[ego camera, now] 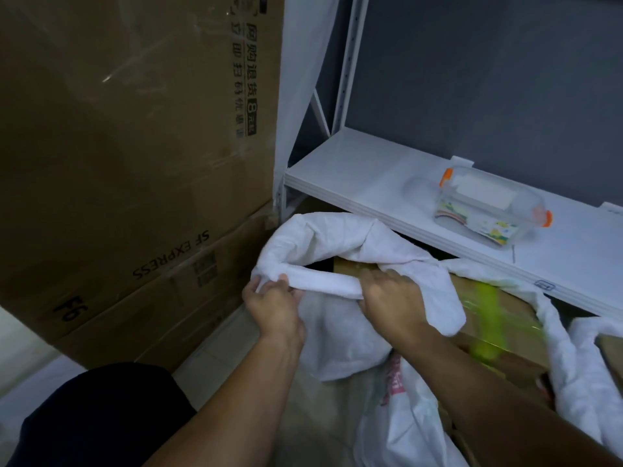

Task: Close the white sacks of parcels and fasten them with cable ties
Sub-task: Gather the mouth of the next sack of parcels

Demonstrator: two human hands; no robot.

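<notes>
Gathering the rolled mouth of the white sack, centre frame, before any tie goes on.

The stacked cardboard boxes [135, 163] wall off the left of the frame and the white shelf [387, 183] runs across the upper right, its front edge overhanging the sack, so our open room is the bare floor toward the lower left. The white sack [337, 237] sits mid-frame with its mouth open over a taped parcel [505, 311]. Our left hand [274, 305] and right hand [391, 298] are both clenched on the rolled rim. We judge it best to unroll the rim, draw it toward us clear of the shelf edge, and bunch it tight. The clear plastic box [492, 210] on the shelf stays untouched; we see no cable tie.
</notes>
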